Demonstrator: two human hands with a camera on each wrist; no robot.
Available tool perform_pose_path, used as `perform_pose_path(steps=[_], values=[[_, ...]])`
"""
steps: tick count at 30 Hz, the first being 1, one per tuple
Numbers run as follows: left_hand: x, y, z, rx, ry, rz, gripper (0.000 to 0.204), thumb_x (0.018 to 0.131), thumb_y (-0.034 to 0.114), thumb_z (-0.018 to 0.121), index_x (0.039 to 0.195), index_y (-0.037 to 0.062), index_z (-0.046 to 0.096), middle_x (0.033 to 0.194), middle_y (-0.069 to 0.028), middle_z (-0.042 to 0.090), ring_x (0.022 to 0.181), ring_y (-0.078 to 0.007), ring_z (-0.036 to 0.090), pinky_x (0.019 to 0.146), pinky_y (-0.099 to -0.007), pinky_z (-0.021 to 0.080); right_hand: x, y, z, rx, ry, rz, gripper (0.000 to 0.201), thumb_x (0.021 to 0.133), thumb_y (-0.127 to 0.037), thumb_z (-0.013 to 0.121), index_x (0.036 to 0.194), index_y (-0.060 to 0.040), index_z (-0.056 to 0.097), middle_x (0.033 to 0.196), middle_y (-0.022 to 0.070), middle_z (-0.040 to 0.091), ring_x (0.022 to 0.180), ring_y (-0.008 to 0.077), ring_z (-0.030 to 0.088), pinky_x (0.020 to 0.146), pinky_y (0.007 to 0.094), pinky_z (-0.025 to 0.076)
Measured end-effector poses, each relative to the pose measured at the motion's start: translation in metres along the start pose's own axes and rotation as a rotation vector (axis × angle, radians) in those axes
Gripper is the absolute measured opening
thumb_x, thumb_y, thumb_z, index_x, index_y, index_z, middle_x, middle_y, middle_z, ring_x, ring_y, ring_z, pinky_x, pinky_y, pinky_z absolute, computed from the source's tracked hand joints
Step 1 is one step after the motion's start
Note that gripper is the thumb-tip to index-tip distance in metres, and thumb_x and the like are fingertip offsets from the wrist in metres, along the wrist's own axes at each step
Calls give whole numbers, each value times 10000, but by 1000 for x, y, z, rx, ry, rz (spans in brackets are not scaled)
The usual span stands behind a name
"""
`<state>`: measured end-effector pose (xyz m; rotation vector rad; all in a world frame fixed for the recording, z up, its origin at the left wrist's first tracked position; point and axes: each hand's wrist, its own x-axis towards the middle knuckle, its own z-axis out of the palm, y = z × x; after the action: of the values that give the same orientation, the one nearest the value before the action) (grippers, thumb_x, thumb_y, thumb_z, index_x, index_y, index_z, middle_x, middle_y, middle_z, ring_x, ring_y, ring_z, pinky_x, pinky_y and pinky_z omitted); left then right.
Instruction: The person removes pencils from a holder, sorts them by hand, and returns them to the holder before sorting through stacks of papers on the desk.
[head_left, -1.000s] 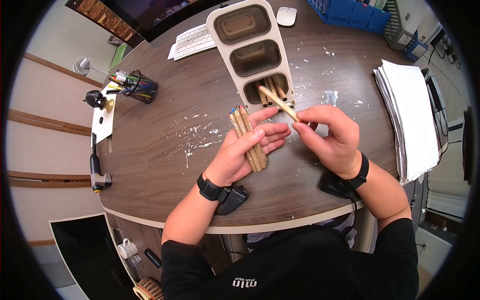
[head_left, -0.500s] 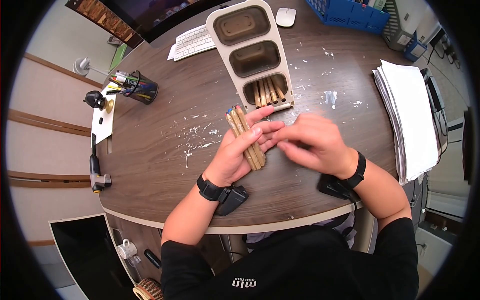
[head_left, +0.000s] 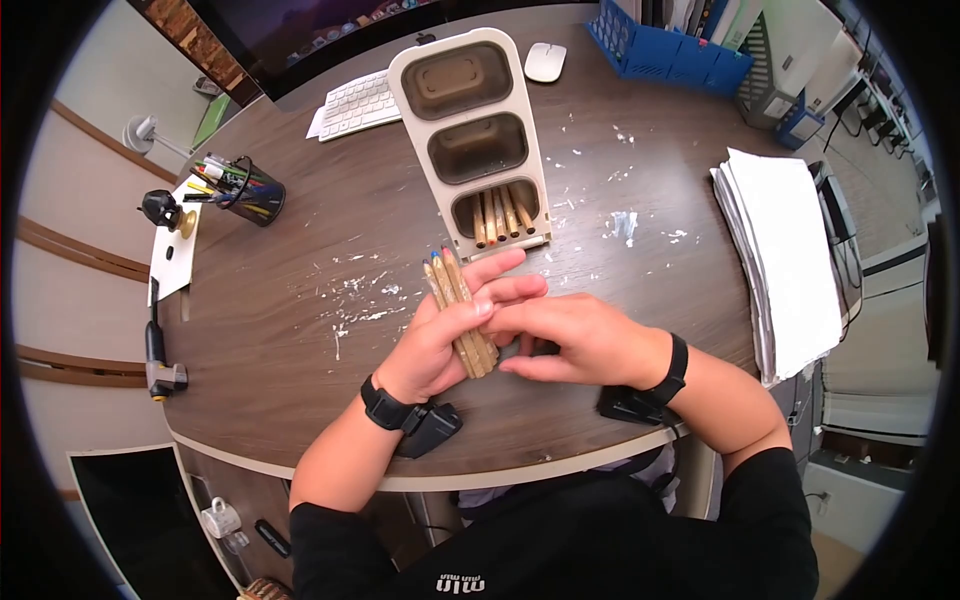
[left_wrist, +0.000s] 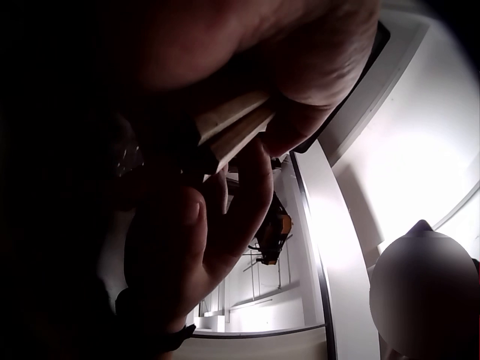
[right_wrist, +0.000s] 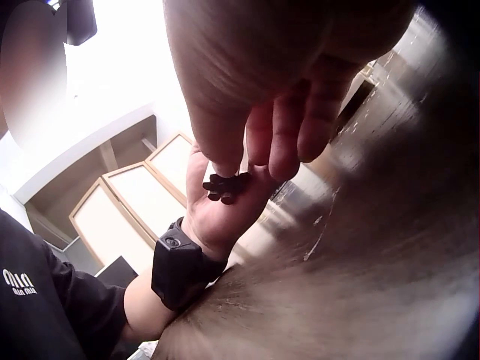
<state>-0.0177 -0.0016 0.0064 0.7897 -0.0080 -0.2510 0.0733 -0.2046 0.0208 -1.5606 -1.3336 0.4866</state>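
My left hand (head_left: 420, 350) grips a bundle of gold-coloured colour pencils (head_left: 450, 285), thumb laid across them, their blue and reddish tips pointing away from me. Beside it, my right hand (head_left: 590, 340) reaches over the bundle, its fingertips by the left thumb and its thumb apart near the blunt ends. From the right wrist, the pencil ends (right_wrist: 225, 189) show against the left palm. Beyond both hands stands a white organizer (head_left: 418, 125) with three grey compartments. Several more gold pencils (head_left: 500, 220) lie side by side in its nearest compartment.
A keyboard (head_left: 355, 108) and mouse (head_left: 545, 62) lie near the organizer. Left stands a mesh pen cup (head_left: 262, 195); right are a paper stack (head_left: 785, 260) and a blue basket (head_left: 670, 60). White flecks (head_left: 355, 310) dot the desk.
The pencil that my right hand held now lies in the organizer's nearest compartment with the others. My right hand has come back to the bundle in my left hand. The head view has shifted slightly.
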Motion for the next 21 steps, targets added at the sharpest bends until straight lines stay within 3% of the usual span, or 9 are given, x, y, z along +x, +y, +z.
perform_pose_path(steps=[1,7,10,15,18,21], values=[[0,0,0,-1,5,-34,629,1012,171,588,1570,4,352,1460,-217,580,1396,-326,532,1116,-448,487,0,-3,0,24,-16,81,474,852,-63,819,1288,-78,633,1024,83,720,799,198,733,715,321,613],[1,1,4,-30,49,22,597,1055,229,583,1567,25,355,1441,-204,594,1383,-306,546,1057,-408,517,3,-5,11,-240,61,-11,664,795,-175,896,1371,-62,586,941,46,734,697,190,714,649,304,592],[2,-2,-1,-46,19,49,565,1090,303,546,1545,21,364,1430,-205,593,1376,-304,546,1104,-432,501,4,-5,15,-289,102,11,605,821,-211,857,1355,-109,593,953,57,736,810,234,739,664,350,592],[3,-2,-6,-121,30,106,539,1094,326,536,1515,17,401,1402,-211,599,1352,-313,565,1123,-459,500,8,-3,13,-308,184,-173,388,829,-93,824,1201,-87,714,995,81,740,908,273,733,758,368,595],[3,-3,-11,-111,5,85,528,1095,350,533,1491,15,434,1392,-213,603,1329,-315,582,1115,-453,509,10,-10,8,-342,84,-220,403,818,4,818,1207,-26,715,1071,133,743,935,293,741,824,370,606],[3,-2,-11,-133,-10,76,506,1098,356,528,1471,21,462,1382,-220,609,1312,-316,597,1107,-450,516,11,-13,8,-288,115,-222,405,817,37,798,1209,-20,718,1043,140,743,951,306,739,832,378,606]])
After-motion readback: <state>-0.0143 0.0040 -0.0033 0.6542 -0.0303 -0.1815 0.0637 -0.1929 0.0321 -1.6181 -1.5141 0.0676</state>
